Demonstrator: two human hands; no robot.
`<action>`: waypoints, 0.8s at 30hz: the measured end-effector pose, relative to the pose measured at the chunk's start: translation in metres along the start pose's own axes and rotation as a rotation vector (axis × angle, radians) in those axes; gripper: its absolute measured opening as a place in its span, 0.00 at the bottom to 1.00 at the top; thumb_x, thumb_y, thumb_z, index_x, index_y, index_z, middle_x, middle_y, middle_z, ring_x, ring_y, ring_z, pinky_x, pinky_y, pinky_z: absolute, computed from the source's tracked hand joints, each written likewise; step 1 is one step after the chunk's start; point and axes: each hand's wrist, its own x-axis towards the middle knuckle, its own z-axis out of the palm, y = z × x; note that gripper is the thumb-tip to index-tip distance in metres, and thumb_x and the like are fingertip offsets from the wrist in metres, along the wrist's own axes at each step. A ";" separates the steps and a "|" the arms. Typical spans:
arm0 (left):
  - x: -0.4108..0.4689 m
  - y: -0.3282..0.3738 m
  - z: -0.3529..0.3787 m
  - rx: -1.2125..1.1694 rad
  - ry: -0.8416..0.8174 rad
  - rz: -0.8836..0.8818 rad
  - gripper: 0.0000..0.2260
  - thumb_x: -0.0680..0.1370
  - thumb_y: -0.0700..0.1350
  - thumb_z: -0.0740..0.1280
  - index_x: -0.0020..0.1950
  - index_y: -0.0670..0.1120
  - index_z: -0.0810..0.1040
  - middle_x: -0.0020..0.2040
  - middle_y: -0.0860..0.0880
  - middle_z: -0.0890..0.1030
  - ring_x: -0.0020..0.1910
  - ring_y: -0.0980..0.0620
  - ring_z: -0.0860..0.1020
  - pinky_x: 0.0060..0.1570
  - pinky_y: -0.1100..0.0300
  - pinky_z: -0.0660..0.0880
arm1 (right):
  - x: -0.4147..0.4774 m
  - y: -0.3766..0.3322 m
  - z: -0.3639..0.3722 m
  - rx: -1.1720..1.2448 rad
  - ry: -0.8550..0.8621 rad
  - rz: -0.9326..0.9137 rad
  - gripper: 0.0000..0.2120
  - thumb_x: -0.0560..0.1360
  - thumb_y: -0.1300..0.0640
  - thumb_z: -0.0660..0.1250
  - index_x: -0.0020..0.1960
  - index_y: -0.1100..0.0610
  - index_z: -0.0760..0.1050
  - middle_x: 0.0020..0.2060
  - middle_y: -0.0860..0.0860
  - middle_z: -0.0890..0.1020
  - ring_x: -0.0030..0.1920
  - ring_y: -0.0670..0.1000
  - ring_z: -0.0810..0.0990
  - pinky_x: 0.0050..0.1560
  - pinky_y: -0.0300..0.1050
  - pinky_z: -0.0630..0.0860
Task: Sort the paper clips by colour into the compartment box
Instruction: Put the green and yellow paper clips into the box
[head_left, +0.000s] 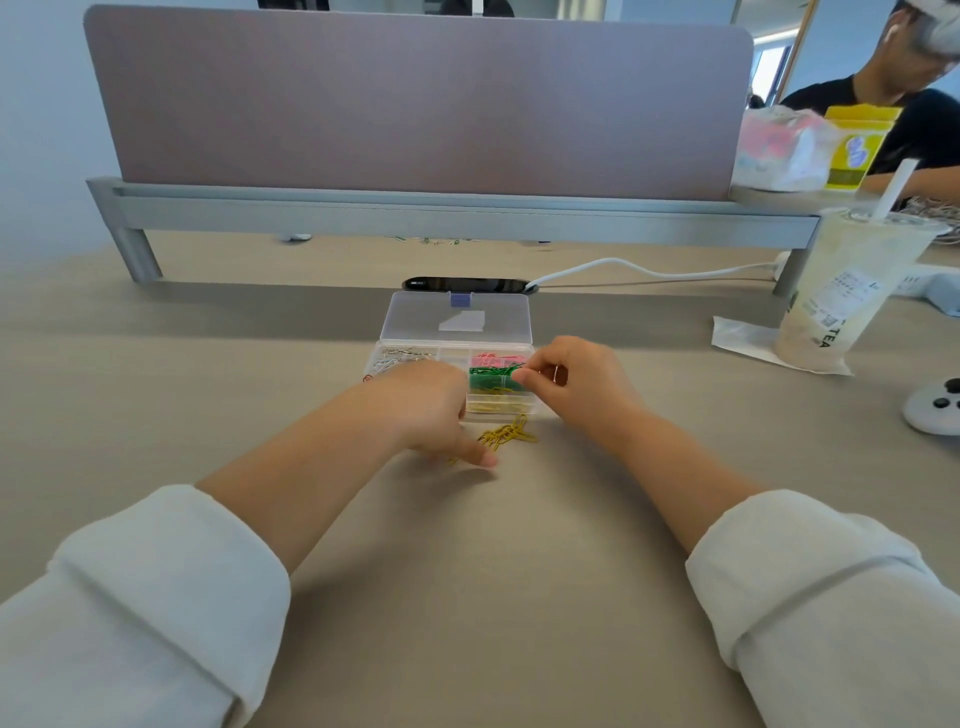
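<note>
A clear compartment box (453, 354) stands open on the desk, its lid (456, 317) tipped back. White clips (397, 357) fill a left compartment, pink clips (497, 358) the back right one, green clips (488, 378) the middle right one, yellow clips (496, 405) the front right one. A loose heap of yellow clips (508, 435) lies just in front of the box. My right hand (576, 387) pinches a green clip over the green compartment. My left hand (434, 410) is palm down beside the yellow heap, a fingertip touching the desk. A red clip (368, 379) peeks out left of the box.
A black device (465, 285) with a white cable (649, 270) lies behind the box. A drink cup (852, 291) with a straw stands at the right, a white controller (932, 408) nearer the edge. A partition screen (415, 104) closes the back; another person sits beyond it.
</note>
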 end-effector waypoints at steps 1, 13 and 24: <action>0.001 0.003 0.003 0.013 0.026 -0.005 0.27 0.67 0.62 0.70 0.56 0.43 0.77 0.52 0.47 0.81 0.52 0.48 0.77 0.48 0.57 0.72 | 0.000 0.000 0.000 -0.010 -0.002 -0.002 0.08 0.74 0.52 0.67 0.43 0.57 0.81 0.34 0.48 0.75 0.34 0.47 0.69 0.36 0.39 0.64; 0.003 0.011 0.007 -0.092 0.033 0.100 0.07 0.76 0.45 0.66 0.51 0.47 0.81 0.50 0.49 0.81 0.45 0.52 0.75 0.45 0.63 0.69 | -0.001 0.011 0.005 -0.039 -0.087 0.009 0.09 0.75 0.53 0.65 0.43 0.57 0.80 0.33 0.51 0.77 0.35 0.49 0.71 0.37 0.39 0.65; 0.011 -0.006 -0.003 -0.302 0.358 0.170 0.02 0.75 0.44 0.67 0.46 0.47 0.78 0.39 0.55 0.75 0.38 0.58 0.72 0.33 0.74 0.66 | -0.003 0.011 0.003 0.028 -0.098 0.028 0.09 0.76 0.55 0.65 0.43 0.58 0.80 0.28 0.46 0.72 0.31 0.44 0.67 0.34 0.37 0.65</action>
